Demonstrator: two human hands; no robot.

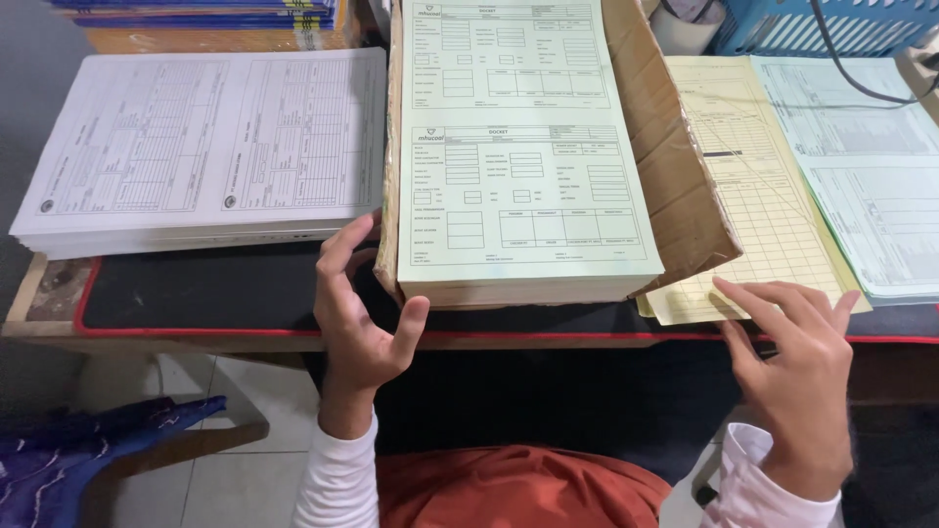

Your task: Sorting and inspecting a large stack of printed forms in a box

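Judging by its thickness, the stack of pale green forms (523,147) will be heavy and floppy as a block: loose sheets that can shear and slide on each other, with edges easy to crease. It lies on the bench (196,293) in an opened brown cardboard wrap (665,147), directly ahead of my left grip. My left hand (357,313) is spread, thumb and fingers curved around the stack's near left corner, fingertips touching the wrap's edge, pinching nothing yet. I would take it low at that corner and under the near edge, supporting from beneath, not by the top sheets. My right hand (797,362) is open too, fingers flat, tips resting on the near corner of a single yellow sheet (753,196), which looks light and limp; a blue sheet (861,147) overlaps it beyond the grip. Left of my left grip sits a white stack (205,147). I cannot see the green stack's far end, cut off at the top, nor whether the wrap runs fully underneath.
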